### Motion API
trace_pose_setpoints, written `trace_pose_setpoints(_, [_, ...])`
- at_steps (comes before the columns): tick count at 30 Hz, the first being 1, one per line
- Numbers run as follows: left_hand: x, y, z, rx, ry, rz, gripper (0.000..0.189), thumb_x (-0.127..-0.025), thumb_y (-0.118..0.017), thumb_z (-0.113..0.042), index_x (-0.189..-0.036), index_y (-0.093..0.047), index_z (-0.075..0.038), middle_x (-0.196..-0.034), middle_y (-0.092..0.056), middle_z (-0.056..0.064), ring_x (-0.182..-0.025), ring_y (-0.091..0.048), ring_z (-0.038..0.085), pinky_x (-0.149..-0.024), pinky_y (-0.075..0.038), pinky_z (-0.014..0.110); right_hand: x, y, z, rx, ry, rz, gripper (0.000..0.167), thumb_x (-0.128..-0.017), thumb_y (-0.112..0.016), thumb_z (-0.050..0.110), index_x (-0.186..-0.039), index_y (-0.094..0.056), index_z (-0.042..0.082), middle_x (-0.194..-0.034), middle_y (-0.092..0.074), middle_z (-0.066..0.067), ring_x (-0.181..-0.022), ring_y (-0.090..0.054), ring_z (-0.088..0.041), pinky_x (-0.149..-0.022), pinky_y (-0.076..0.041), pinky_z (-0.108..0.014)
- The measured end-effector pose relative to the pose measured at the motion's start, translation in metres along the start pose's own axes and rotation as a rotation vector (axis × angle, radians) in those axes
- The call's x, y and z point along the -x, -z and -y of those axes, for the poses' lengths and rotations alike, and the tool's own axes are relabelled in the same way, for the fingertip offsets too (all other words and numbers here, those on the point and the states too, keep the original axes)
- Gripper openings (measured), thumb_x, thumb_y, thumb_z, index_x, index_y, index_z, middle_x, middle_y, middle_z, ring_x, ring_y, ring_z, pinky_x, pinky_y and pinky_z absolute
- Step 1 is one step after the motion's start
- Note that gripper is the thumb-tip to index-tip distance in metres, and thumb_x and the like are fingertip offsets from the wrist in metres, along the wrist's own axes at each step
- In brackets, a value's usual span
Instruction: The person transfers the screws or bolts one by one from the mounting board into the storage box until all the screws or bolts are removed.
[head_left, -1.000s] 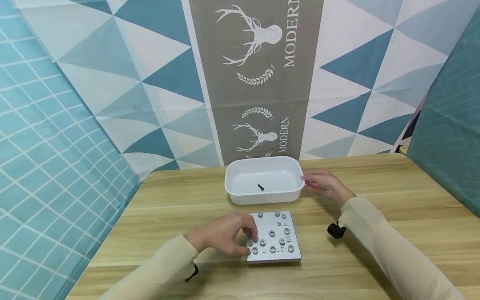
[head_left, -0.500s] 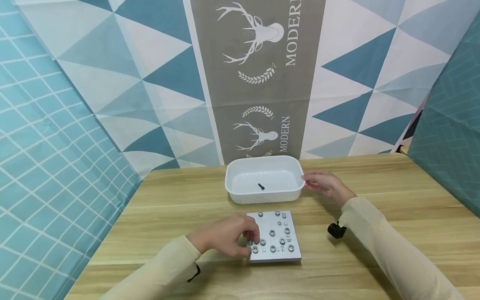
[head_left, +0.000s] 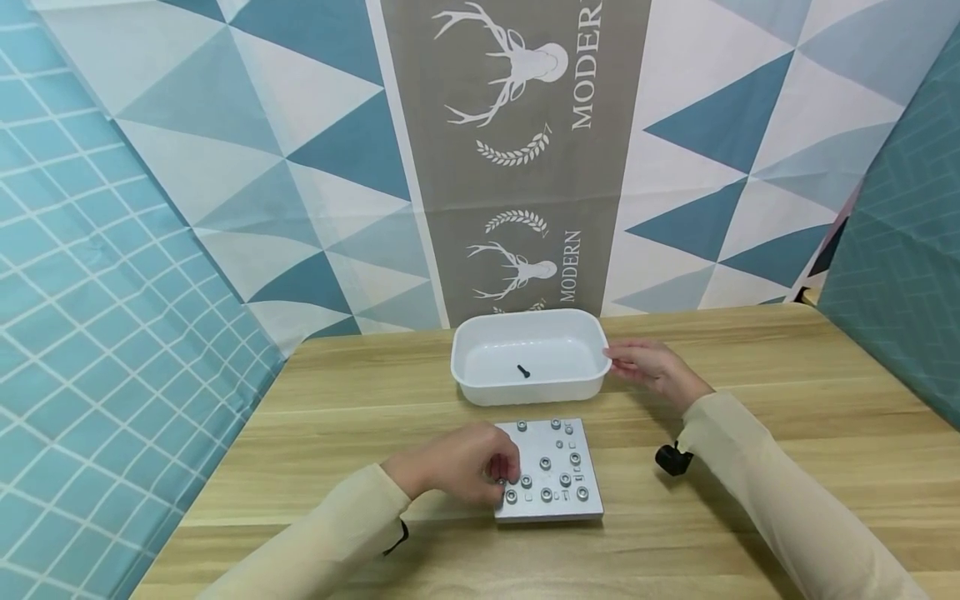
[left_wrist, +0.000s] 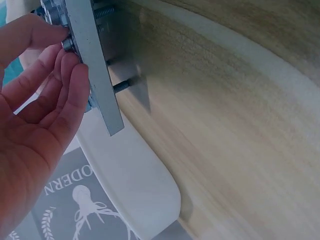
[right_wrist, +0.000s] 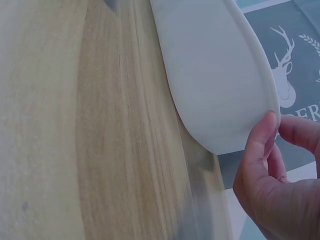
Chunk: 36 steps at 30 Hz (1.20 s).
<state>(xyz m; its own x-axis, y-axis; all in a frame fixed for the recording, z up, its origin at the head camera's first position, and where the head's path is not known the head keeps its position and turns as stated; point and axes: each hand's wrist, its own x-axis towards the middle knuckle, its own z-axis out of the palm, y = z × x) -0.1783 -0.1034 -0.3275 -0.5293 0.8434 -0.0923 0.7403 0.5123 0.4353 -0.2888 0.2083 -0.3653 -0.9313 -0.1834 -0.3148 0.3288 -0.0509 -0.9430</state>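
Note:
A silver metal plate carries several socket-head screws, and in the left wrist view their threaded ends stick out of its underside. My left hand is at the plate's left side, pinching a screw by its head between thumb and fingers. Behind the plate stands a white plastic tray with one small black screw lying inside. At the tray's right end my right hand grips the rim, thumb and fingers on either side of the wall.
The wooden table spreads around both things. A patterned cloth hangs close behind the tray, with a blue checked cloth along the left and a teal one at the right.
The left hand has turned slightly at the wrist, its fingers drawing closer together on the screw. The right hand stays on the tray rim, and the view has shifted a little.

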Motion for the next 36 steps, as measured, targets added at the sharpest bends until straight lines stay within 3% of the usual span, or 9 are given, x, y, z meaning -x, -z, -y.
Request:
trace_pose_setpoints(2, [-0.0011, 0.0011, -0.0014, 0.01, 0.016, 0.007, 0.012, -0.069, -0.07, -0.001, -0.077, -0.066, -0.009, -0.071, -0.06, -0.005, -0.064, -0.05, -0.002, -0.06, -0.043, 0.008, 0.0, 0.0005, 0.0004, -0.001, -0.003, -0.006, 0.009, -0.091, -0.059, 0.004, -0.089, -0.064, 0.011, -0.076, -0.067, 0.005, -0.07, -0.065, -0.004, -0.075, -0.056, -0.018])
trace_pose_setpoints(4, [-0.0022, 0.0016, -0.0026, 0.013, 0.026, 0.016, 0.012, -0.069, -0.07, 0.0, -0.077, -0.066, -0.009, -0.069, -0.059, -0.005, -0.062, -0.048, -0.004, -0.059, -0.043, 0.008, 0.0004, 0.0005, 0.0008, 0.016, -0.007, -0.017, 0.009, -0.091, -0.06, 0.005, -0.1, -0.063, 0.006, -0.077, -0.066, 0.005, -0.071, -0.065, -0.004, -0.076, -0.056, -0.018])
trace_pose_setpoints(7, [-0.0037, 0.0019, -0.0037, 0.004, 0.031, 0.029, 0.013, -0.068, -0.072, -0.001, -0.076, -0.066, -0.009, -0.067, -0.059, -0.006, -0.06, -0.046, -0.006, -0.057, -0.042, 0.008, 0.001, 0.0006, 0.0013, 0.052, -0.012, -0.022, 0.028, -0.092, -0.061, 0.008, -0.117, -0.058, -0.001, -0.078, -0.066, 0.006, -0.072, -0.064, -0.003, -0.077, -0.056, -0.018])
trace_pose_setpoints(10, [-0.0051, 0.0025, -0.0038, -0.013, 0.023, 0.04, 0.013, -0.067, -0.073, -0.002, -0.075, -0.066, -0.009, -0.065, -0.059, -0.006, -0.058, -0.045, -0.007, -0.055, -0.042, 0.008, 0.0011, 0.0003, 0.0019, 0.067, -0.016, -0.023, 0.036, -0.092, -0.061, 0.009, -0.124, -0.054, -0.004, -0.079, -0.065, 0.006, -0.072, -0.064, -0.003, -0.078, -0.056, -0.018])
trace_pose_setpoints(21, [-0.005, 0.0012, -0.004, -0.047, -0.022, 0.025, 0.013, -0.066, -0.072, -0.003, -0.073, -0.065, -0.011, -0.064, -0.057, -0.007, -0.057, -0.043, -0.008, -0.053, -0.038, 0.006, 0.0036, 0.001, 0.0027, 0.008, -0.022, -0.007, 0.007, -0.091, -0.06, 0.005, -0.098, -0.063, 0.006, -0.079, -0.065, 0.004, -0.073, -0.064, -0.005, -0.076, -0.056, -0.017])
trace_pose_setpoints(24, [-0.0037, 0.0002, -0.0039, -0.035, -0.01, 0.013, 0.013, -0.066, -0.072, -0.004, -0.074, -0.064, -0.012, -0.064, -0.055, -0.008, -0.057, -0.042, -0.008, -0.053, -0.037, 0.006, 0.003, 0.0007, 0.0017, -0.006, -0.027, 0.0, 0.007, -0.092, -0.059, 0.005, -0.091, -0.064, 0.01, -0.079, -0.065, 0.003, -0.073, -0.064, -0.005, -0.076, -0.056, -0.017])
trace_pose_setpoints(36, [0.0, 0.0034, -0.0018, 0.045, 0.023, -0.016, 0.015, -0.067, -0.069, -0.002, -0.074, -0.061, -0.013, -0.067, -0.054, -0.011, -0.06, -0.045, -0.005, -0.055, -0.04, 0.008, 0.001, 0.0019, 0.0004, 0.016, -0.017, 0.022, 0.01, -0.093, -0.057, 0.006, -0.09, -0.065, 0.012, -0.078, -0.065, 0.005, -0.072, -0.063, -0.003, -0.075, -0.055, -0.015])
